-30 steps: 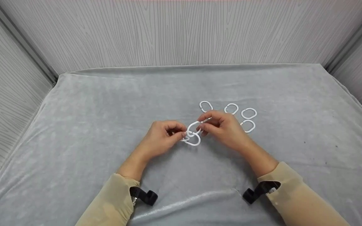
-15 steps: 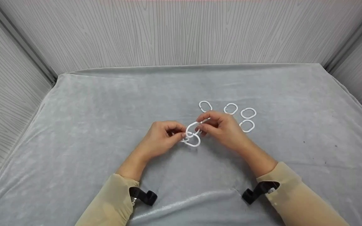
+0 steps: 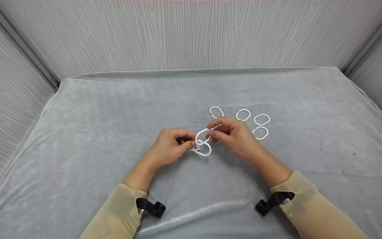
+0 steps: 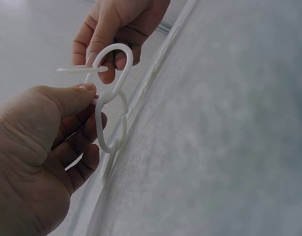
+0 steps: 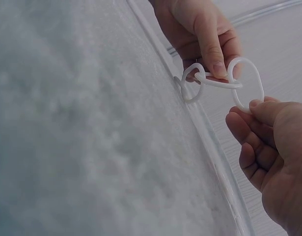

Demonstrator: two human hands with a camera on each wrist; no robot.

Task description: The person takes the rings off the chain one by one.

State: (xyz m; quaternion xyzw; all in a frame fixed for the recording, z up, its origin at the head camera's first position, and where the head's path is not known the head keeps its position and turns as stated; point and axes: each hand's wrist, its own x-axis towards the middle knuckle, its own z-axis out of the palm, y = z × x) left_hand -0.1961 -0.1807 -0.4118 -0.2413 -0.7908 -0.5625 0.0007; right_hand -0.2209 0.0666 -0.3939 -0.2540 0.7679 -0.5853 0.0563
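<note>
While both bare hands meet near the middle of a cloth-covered table, a short white chain of oval links [image 3: 204,148] runs between them. The left hand [image 3: 174,146] pinches the chain between thumb and fingertips. The right hand [image 3: 235,134] pinches an upper link of it with thumb and fingers close together. In the left wrist view, one link shows almost edge-on at the right fingertips, and further joined links trail below.

Beyond and beside the right hand, four loose links [image 3: 262,119] lie on wrinkled grey cloth [image 3: 111,116]; the leftmost is partly hidden by that hand. The two rightmost sit just beside each other.

Beige sleeves [image 3: 114,212] cover the forearms, each with a black wrist mount [image 3: 158,209]. Pale wood-grain panels [image 3: 177,33] stand behind.
</note>
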